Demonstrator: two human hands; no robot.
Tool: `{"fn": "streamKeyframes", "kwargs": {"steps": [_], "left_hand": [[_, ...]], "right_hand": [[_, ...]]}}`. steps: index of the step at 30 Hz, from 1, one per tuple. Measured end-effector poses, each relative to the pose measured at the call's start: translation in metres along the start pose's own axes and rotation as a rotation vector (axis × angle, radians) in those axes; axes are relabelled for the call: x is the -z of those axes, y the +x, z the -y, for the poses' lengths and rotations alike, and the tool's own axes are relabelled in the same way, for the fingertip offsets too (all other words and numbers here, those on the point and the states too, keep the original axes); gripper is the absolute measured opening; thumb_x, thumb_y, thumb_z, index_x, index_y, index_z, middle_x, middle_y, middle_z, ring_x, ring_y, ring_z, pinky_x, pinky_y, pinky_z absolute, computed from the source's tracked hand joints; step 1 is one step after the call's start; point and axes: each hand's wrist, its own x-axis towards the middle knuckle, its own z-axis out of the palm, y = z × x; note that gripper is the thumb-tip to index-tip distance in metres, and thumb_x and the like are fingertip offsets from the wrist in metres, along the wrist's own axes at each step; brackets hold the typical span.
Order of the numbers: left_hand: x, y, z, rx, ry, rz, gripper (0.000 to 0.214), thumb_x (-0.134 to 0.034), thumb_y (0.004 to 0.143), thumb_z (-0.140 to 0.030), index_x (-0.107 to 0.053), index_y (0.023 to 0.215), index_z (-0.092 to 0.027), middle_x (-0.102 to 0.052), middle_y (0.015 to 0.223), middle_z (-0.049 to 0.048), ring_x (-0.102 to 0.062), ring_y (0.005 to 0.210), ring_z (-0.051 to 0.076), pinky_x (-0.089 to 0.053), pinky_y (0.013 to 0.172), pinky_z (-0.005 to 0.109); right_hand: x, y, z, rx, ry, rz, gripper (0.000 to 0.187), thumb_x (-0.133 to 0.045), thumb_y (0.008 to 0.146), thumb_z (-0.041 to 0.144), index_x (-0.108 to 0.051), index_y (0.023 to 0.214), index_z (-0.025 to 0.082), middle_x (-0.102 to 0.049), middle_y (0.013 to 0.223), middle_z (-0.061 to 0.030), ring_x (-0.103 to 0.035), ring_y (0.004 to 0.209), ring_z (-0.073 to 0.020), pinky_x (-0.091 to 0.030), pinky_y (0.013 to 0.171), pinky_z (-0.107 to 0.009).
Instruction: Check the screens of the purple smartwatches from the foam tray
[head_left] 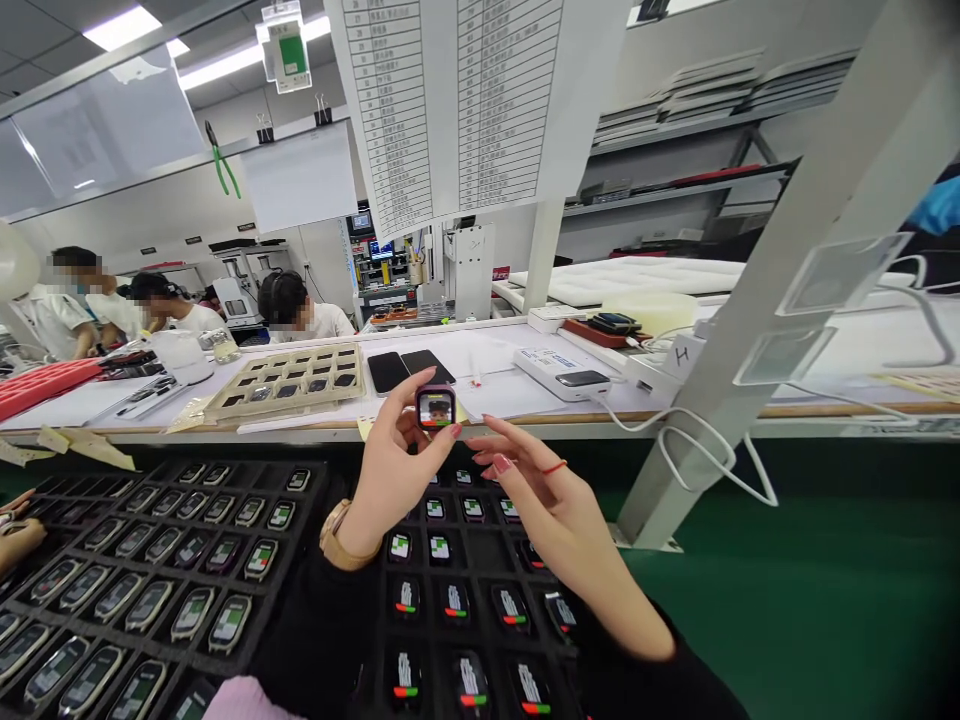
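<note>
Between thumb and fingers, my left hand (pixel 401 440) holds up a small smartwatch (pixel 436 408) without a strap, its lit screen turned towards me. Just to the right, my right hand (pixel 551 500) hovers with fingers apart and nothing in it. Below both hands lies a black compartment tray (pixel 487 552) with rows of similar watches, many with lit screens; one compartment there holds no watch. To the left a second black tray (pixel 262 610) carries several rows of light-framed watches.
On the bench behind stand a beige tray (pixel 352 398) of parts, two dark phones (pixel 388 372) and a white box (pixel 555 375) with a cable. A slanted metal post (pixel 720 350) rises at right. A co-worker's hand (pixel 19 540) shows at the left edge; other people sit beyond.
</note>
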Motion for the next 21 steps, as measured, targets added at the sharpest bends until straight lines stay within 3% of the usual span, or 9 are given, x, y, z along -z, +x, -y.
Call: {"fn": "streamKeyframes", "kwargs": {"steps": [5, 9, 13, 17, 21], "left_hand": [[-0.007, -0.004, 0.002, 0.043, -0.014, 0.083, 0.059, -0.072, 0.083, -0.027, -0.050, 0.137, -0.030, -0.062, 0.121, 0.0061, -0.063, 0.096, 0.019, -0.056, 0.082, 0.031], [-0.007, -0.002, 0.001, 0.003, 0.062, 0.023, 0.060, -0.075, 0.079, -0.027, -0.055, 0.135, -0.030, -0.064, 0.121, 0.0051, -0.063, 0.086, 0.016, -0.055, 0.075, 0.029], [-0.005, -0.003, 0.005, 0.037, 0.104, 0.022, 0.066, -0.084, 0.069, -0.029, -0.061, 0.130, -0.028, -0.070, 0.108, 0.0035, -0.058, 0.066, 0.011, -0.053, 0.066, 0.027], [-0.006, -0.013, 0.019, 0.252, 0.011, 0.071, 0.078, -0.088, 0.061, -0.028, -0.059, 0.133, -0.020, -0.073, 0.078, 0.0014, -0.059, 0.064, 0.013, -0.050, 0.065, 0.025], [-0.006, -0.026, 0.034, 0.413, -0.022, 0.073, 0.079, -0.088, 0.057, -0.025, -0.060, 0.131, -0.018, -0.069, 0.074, 0.0001, -0.057, 0.058, 0.011, -0.047, 0.054, 0.022]], "right_hand": [[-0.006, -0.016, -0.013, -0.107, 0.143, -0.048, 0.037, -0.053, 0.104, 0.043, -0.054, 0.137, 0.026, -0.067, 0.118, -0.0087, -0.066, 0.097, -0.0212, -0.058, 0.085, -0.034], [-0.004, -0.021, -0.020, -0.146, 0.136, -0.044, 0.036, -0.053, 0.103, 0.043, -0.056, 0.133, 0.024, -0.068, 0.116, -0.0102, -0.066, 0.097, -0.0227, -0.059, 0.084, -0.036], [0.001, -0.021, -0.015, -0.050, 0.065, -0.125, 0.031, -0.056, 0.102, 0.032, -0.057, 0.132, 0.029, -0.067, 0.115, -0.0067, -0.065, 0.098, -0.0222, -0.055, 0.087, -0.037], [0.001, -0.018, -0.009, 0.129, -0.136, -0.196, 0.028, -0.062, 0.095, 0.021, -0.062, 0.122, 0.029, -0.061, 0.119, -0.0062, -0.061, 0.101, -0.0236, -0.052, 0.088, -0.039], [-0.002, -0.014, -0.012, 0.237, -0.280, -0.177, 0.019, -0.064, 0.092, 0.019, -0.066, 0.108, 0.027, -0.059, 0.117, -0.0083, -0.058, 0.110, -0.0281, -0.050, 0.094, -0.045]]}}
